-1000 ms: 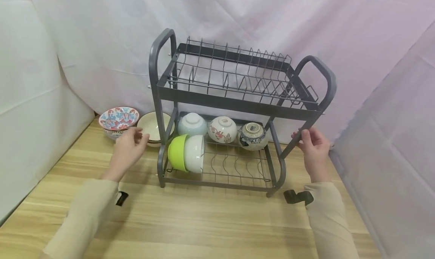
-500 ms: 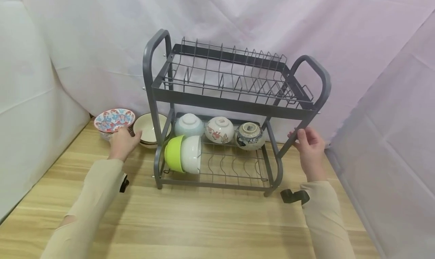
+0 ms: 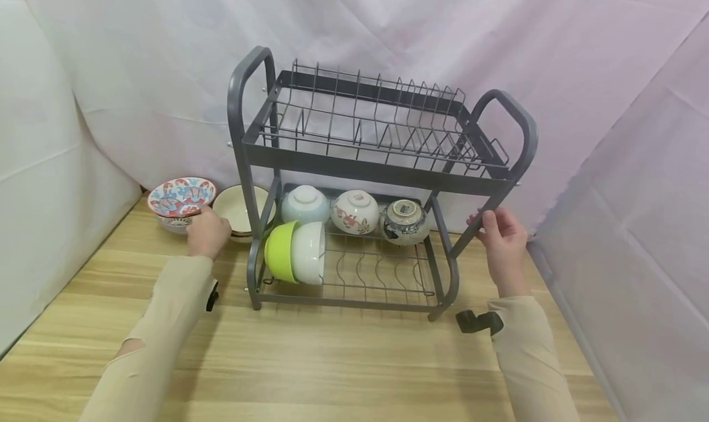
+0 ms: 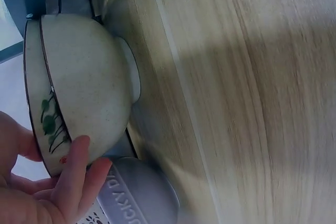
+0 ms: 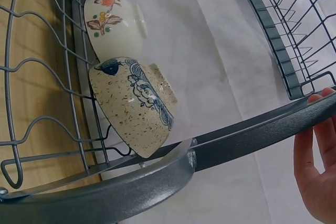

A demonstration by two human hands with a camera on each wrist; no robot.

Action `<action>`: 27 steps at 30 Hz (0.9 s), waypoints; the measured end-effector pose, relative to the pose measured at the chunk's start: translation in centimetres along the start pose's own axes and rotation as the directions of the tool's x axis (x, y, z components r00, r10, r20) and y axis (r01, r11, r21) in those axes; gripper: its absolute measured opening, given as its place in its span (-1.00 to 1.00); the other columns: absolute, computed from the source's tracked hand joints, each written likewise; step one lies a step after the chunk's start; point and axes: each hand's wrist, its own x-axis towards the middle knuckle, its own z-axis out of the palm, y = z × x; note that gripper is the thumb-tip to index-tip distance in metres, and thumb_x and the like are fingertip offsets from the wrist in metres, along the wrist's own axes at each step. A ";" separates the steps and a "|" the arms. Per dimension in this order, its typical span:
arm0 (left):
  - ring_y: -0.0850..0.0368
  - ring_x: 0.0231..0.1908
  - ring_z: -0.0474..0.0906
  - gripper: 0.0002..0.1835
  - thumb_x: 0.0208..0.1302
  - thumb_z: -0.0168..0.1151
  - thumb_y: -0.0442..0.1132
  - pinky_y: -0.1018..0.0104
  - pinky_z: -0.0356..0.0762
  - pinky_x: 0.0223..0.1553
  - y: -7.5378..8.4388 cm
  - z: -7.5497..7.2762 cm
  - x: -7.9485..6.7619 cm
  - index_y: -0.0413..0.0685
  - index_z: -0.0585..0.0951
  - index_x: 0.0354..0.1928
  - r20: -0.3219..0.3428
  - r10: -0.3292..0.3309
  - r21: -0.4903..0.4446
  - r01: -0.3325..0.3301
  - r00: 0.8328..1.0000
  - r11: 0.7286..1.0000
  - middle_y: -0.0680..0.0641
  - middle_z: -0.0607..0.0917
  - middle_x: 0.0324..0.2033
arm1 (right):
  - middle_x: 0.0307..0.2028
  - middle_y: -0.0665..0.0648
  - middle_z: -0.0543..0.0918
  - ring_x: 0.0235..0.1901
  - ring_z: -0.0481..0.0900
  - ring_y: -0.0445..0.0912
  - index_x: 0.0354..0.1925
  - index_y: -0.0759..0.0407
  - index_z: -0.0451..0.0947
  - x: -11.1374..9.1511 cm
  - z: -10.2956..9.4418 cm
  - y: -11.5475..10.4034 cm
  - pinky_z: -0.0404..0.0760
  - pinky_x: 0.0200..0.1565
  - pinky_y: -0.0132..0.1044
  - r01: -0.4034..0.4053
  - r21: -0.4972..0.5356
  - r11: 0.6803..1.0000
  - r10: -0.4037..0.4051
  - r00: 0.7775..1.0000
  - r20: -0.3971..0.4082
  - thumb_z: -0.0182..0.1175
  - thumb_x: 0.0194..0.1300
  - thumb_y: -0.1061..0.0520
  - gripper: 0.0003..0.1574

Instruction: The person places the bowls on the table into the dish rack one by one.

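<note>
My left hand (image 3: pixel 208 232) is at the near-left rim of two nested cream bowls (image 3: pixel 235 207), left of the dark grey dish rack (image 3: pixel 376 171). In the left wrist view, its thumb and fingers pinch the rims, fingertips (image 4: pixel 79 145) reaching the outside of the lower speckled bowl (image 4: pixel 86 82). Green leaves decorate the upper bowl (image 4: pixel 50 121). My right hand (image 3: pixel 505 243) holds the rack's right front post. On the lower tier, a green bowl (image 3: pixel 280 253) and a white bowl (image 3: pixel 308 253) stand on edge in front. Behind them, three bowls lie upside down, including a blue-patterned one (image 5: pixel 134 100).
A red-and-blue patterned bowl (image 3: pixel 181 195) rests in another bowl at the far left. Close below my left fingers is a grey bowl with raised lettering (image 4: pixel 142 192). Wire dividers (image 3: pixel 354 127) fill the upper tier. White cloth (image 3: pixel 166 71) hangs behind and beside the table.
My left hand has reached down to the cream bowls and its fingers have closed at their rim. The right hand keeps hold of the rack post. The view has shifted slightly.
</note>
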 end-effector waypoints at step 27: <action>-0.55 -0.42 0.45 -0.71 0.26 -0.26 -0.36 -0.25 0.43 -0.45 1.6 0.0 0.2 -0.57 0.32 -0.24 -0.252 0.177 0.068 -0.165 0.952 0.984 -0.58 0.49 -0.42 | -0.46 0.08 0.60 -0.42 0.62 -0.16 -0.35 0.16 0.55 0.1 0.0 0.1 0.61 -0.30 -0.38 0.023 0.039 0.999 -0.023 1.000 0.004 0.04 0.27 0.29 -0.85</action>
